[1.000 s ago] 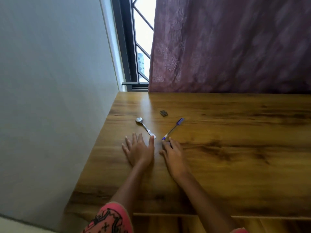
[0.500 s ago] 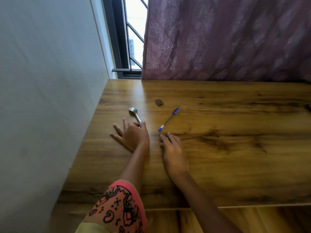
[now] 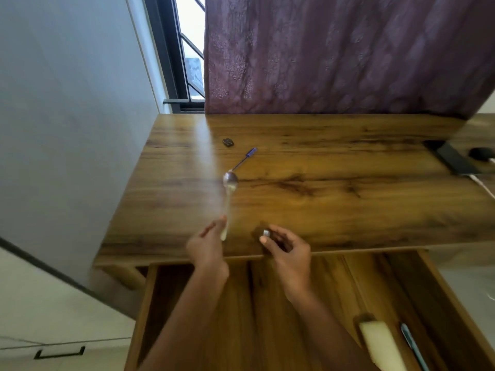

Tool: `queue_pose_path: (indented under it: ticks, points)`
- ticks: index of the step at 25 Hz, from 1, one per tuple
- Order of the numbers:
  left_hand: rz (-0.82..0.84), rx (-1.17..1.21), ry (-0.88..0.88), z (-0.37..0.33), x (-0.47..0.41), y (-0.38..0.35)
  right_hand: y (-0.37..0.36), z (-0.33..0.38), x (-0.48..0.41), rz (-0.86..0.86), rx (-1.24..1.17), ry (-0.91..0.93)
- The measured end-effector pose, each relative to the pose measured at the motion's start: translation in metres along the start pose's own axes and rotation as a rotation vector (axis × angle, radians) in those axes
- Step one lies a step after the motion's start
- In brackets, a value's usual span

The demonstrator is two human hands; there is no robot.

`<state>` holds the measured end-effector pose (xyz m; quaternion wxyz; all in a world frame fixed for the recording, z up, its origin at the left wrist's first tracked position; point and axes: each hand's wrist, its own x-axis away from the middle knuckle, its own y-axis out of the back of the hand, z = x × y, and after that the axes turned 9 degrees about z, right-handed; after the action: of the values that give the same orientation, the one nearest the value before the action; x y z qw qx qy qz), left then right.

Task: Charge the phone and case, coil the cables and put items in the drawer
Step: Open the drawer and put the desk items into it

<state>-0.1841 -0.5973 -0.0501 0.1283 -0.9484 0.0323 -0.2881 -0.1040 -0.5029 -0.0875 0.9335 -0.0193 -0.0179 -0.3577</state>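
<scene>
Nearest to the person, the open wooden drawer [image 3: 375,285] stands out below the front edge of the brown wooden desk [image 3: 348,210]. In the right part of the drawer lies a pale cream oblong block [image 3: 380,344]. Just beside it on the right is a thin teal stick [image 3: 412,346]. What these two are I cannot tell.

Both bare forearms reach over the drawer to the front edge of the desk. The left hand [image 3: 207,247] grasps the handle end of a silver metal spoon [image 3: 229,183] between thumb and fingers. The spoon points away from the person and is blurred, so I cannot tell if it touches the desk. The right hand [image 3: 289,250] is just beside the left one, at the front edge, with its fingers curled. A small shiny silver thing [image 3: 266,232] shows at its fingertips, but I cannot tell if the hand holds it.

Beyond the bowl of the spoon lies a thin pen with a blue cap [image 3: 245,159], its tip close to the bowl. Farther, nearer the back edge, is a small dark object [image 3: 228,142], apart from the pen.

At the right edge of the desk lies a flat black slab [image 3: 452,159] that looks like a phone. A white cable [image 3: 482,184] runs from its near end, and a dark rounded thing [image 3: 480,153] sits beside it.

Behind the back edge hangs a purple patterned curtain [image 3: 348,49]. Left of it is a dark-framed window [image 3: 187,49], and a grey wall [image 3: 67,103] runs along the left edge.
</scene>
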Motion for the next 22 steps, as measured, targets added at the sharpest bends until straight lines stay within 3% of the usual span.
queue_pose_path:
  ticks: [3,6,11,22]
  points:
    - [0.057,-0.013,0.109,0.068,0.084,0.012,0.058,-0.016,0.061,0.029,0.206,-0.002]
    - [0.1,-0.154,0.23,0.142,0.134,0.023,0.118,-0.039,0.105,0.152,0.582,-0.093]
    - [0.076,-0.405,0.287,0.218,0.154,0.034,0.168,-0.072,0.132,0.4,0.941,-0.202]
    - [0.186,-0.887,0.196,0.246,0.157,0.05,0.174,-0.087,0.148,0.5,1.031,-0.083]
